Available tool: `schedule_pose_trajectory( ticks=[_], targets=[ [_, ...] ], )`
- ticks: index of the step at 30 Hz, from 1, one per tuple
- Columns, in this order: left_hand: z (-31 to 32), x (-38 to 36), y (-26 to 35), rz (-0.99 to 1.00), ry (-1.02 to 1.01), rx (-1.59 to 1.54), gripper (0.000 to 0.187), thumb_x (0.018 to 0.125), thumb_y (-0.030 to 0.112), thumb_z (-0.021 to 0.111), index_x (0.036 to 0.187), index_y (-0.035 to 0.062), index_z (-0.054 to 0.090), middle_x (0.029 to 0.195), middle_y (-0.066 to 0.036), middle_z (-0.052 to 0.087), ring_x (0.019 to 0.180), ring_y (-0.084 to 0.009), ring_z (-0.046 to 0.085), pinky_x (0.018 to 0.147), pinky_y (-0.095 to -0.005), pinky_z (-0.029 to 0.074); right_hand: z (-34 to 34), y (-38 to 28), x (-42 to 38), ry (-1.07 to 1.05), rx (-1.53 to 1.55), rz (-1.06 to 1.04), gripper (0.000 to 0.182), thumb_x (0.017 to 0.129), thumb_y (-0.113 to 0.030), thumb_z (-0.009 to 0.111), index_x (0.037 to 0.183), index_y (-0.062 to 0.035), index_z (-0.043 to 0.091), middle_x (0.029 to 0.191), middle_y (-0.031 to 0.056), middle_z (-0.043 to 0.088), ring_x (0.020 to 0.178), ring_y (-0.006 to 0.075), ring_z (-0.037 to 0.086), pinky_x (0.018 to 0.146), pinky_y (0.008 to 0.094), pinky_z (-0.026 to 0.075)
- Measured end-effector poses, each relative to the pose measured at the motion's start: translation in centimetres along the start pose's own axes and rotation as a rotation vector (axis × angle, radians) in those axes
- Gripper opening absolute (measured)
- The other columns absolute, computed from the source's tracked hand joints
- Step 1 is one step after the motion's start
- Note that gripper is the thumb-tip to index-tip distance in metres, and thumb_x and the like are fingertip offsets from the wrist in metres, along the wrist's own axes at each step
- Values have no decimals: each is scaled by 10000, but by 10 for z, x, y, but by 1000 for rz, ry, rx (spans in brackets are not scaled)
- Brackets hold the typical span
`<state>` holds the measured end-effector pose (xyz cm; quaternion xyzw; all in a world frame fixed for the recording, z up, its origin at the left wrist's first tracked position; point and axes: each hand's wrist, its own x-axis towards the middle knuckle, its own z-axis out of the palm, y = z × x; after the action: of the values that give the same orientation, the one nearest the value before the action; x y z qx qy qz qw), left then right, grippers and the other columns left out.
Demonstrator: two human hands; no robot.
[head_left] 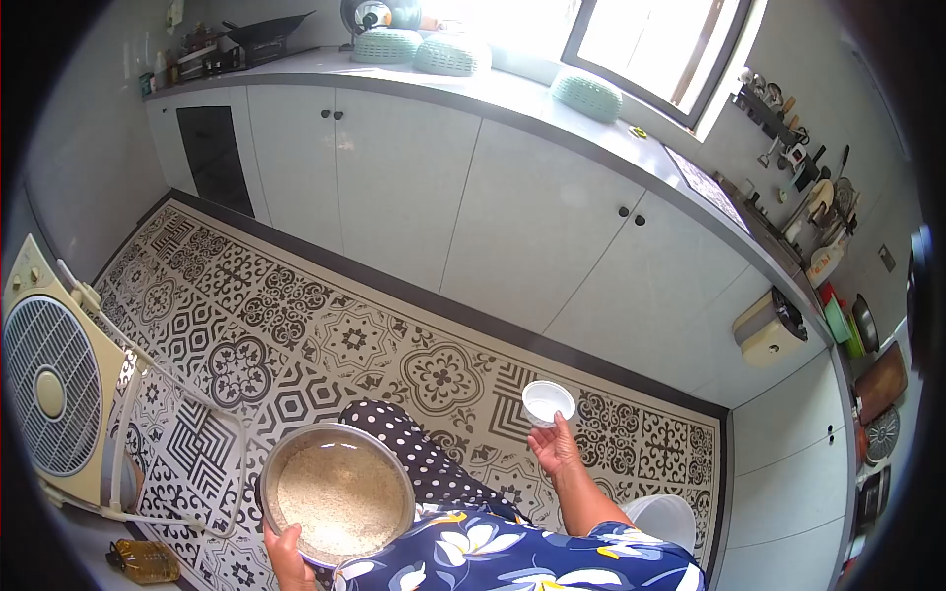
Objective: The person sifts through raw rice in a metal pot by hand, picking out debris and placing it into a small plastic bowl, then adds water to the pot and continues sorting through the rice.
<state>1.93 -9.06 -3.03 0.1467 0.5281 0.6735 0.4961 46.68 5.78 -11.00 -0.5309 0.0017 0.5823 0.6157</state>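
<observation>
Head view: left fingers (286, 542) hold metal bowl (270, 481), right fingers (549, 449) white cup (547, 400)

Cup (548, 404) right of bowl (315, 435)

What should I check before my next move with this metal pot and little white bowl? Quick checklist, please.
1. Left hand secure on the metal pot: ok, thumb over the rim.
2. Grain contained: ok, it sits below the rim.
3. Right hand secure on the white bowl: ok, thumb against its near side.
4. White bowl clear of the pot: ok, the two are apart.
5. White container by the right arm, contents known: cannot tell, partly hidden by clothing.
6. Box fan switched off: cannot tell.
</observation>
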Motion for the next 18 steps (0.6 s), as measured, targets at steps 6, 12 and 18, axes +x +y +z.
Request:
schedule_pose_trajectory(
  ticks=[6, 12, 18],
  targets=[
    [-2, -28, -16, -109, 90, -40, 449, 667, -15, 494, 1114, -21, 535, 961, -176, 613, 851, -258, 617, 763, -340, 498, 3, 11, 5, -30, -7, 53, 596, 716, -414, 734, 1146, -100, 466, 1003, 104, 534, 873, 249, 548, 758, 404, 495],
    [-39, -23, -34, -258, -11, 649, 258, 800, 179, 593, 951, -13, 674, 903, -101, 667, 853, -168, 577, 788, -294, 439, 0, 19, 6, -42, -10, 76, 610, 720, -415, 732, 1160, -92, 459, 1023, 127, 517, 865, 253, 541, 754, 414, 494],
    [-66, 3, -64, 70, -182, 1052, 178, 771, 73, 547, 852, -16, 679, 829, -168, 669, 788, -230, 630, 729, -330, 468, 9, 26, 8, -67, 3, 77, 543, 731, -437, 716, 1087, -86, 503, 949, 99, 536, 830, 241, 545, 732, 400, 493]
  ],
)
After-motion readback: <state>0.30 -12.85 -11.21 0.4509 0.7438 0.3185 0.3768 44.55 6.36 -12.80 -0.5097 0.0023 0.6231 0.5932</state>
